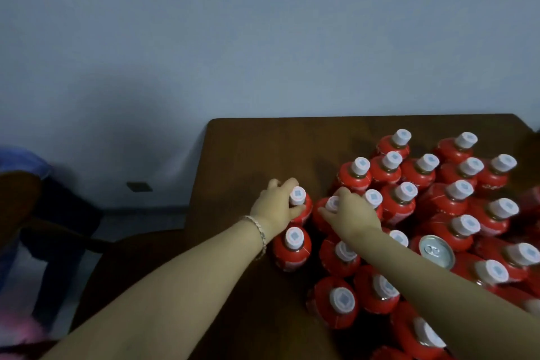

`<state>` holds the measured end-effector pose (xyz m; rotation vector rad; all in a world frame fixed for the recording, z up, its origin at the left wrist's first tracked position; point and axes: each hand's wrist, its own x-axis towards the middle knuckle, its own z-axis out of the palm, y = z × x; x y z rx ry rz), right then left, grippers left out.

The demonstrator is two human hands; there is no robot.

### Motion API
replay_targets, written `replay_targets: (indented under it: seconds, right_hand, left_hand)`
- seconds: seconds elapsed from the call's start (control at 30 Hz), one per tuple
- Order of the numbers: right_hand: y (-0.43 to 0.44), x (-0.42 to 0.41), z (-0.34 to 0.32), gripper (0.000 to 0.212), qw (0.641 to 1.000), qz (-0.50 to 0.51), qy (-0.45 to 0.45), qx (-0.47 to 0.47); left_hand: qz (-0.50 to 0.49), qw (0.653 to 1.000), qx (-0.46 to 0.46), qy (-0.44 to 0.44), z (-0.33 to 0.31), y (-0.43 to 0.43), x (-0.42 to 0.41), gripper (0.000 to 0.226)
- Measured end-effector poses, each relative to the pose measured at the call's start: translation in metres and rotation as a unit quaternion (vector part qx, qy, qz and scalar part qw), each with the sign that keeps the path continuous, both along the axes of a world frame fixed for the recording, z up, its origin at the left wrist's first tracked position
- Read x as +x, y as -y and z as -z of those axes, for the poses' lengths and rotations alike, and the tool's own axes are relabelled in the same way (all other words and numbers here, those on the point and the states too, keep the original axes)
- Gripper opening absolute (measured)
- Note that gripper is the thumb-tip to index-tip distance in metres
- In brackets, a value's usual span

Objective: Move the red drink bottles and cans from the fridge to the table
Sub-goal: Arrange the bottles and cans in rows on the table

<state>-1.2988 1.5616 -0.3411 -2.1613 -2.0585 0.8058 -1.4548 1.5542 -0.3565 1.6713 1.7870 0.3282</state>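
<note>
On the brown table (263, 149), left hand (273, 207) grips one red bottle (301, 209); right hand (352, 212) grips a neighbouring bottle (321, 218). Label writing unreadable.

Matt dark wood table (263, 149), glossy red bottles (293, 251) probably plastic, shiny metal can (436, 251)

Dim bluish light, soft focus, blurred warped edges
</note>
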Motion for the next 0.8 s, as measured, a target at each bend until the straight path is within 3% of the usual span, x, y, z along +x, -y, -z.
replay_targets:
  seconds: [0.17,0.43,0.6,0.63,0.7,0.77,0.8]
  right_hand:
    - [-0.018,-0.023,0.002,0.033,0.999,0.012,-0.034,0.040]
    - [-0.084,-0.115,0.003,0.036,0.988,0.006,-0.152,0.036]
    - [-0.107,-0.153,0.018,0.046,0.982,-0.003,-0.189,0.025]
    - [-0.108,-0.153,0.021,0.053,0.985,-0.005,-0.171,0.020]
    - [-0.109,-0.151,0.027,0.070,0.988,0.014,-0.154,-0.021]
    - [-0.109,-0.153,0.036,0.090,0.981,0.013,-0.181,-0.063]
    - [-0.109,-0.156,0.040,0.097,0.978,0.010,-0.198,-0.068]
  left_hand:
    - [-0.074,0.988,0.045,0.129,0.012,-0.007,-0.025,0.021]
    - [-0.152,0.981,0.096,0.067,0.010,-0.059,-0.107,0.023]
    - [-0.178,0.972,0.114,0.104,0.022,-0.085,-0.141,0.020]
    - [-0.195,0.966,0.105,0.132,0.025,-0.086,-0.143,0.022]
    - [-0.259,0.940,0.019,0.222,0.024,-0.083,-0.143,0.049]
    - [-0.308,0.896,-0.095,0.304,0.026,-0.080,-0.141,0.068]
    - [-0.312,0.887,-0.111,0.322,0.027,-0.079,-0.142,0.070]
